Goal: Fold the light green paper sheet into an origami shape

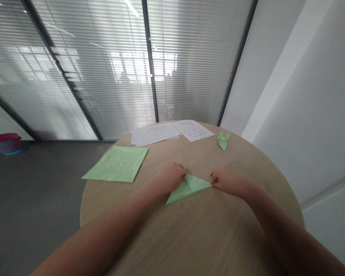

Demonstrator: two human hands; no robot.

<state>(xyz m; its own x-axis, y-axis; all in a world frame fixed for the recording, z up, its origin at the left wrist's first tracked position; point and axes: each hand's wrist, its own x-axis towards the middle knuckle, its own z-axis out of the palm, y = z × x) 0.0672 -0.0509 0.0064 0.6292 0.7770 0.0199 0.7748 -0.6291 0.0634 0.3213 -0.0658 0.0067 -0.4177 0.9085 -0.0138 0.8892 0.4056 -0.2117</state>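
A piece of light green origami paper [193, 184], folded into a triangle with a crease line down from its top, lies flat on the round wooden table [172, 237]. My left hand [170, 177] covers its left part, fingers curled and closed at the upper corner; some fingertips are hidden. At the pointed right end, my right hand [228, 180] pinches the tip between thumb and fingers. Farther back on the right stands a small folded green paper crane [223, 141].
A larger green paper sheet [117, 165] lies at the table's left edge. White printed sheets [156, 134] overlap along the far edge. Behind the table is a glass partition with blinds [186, 84], and a white wall [310, 96] rises on the right. A red-and-blue basket [7, 143] sits on the floor.
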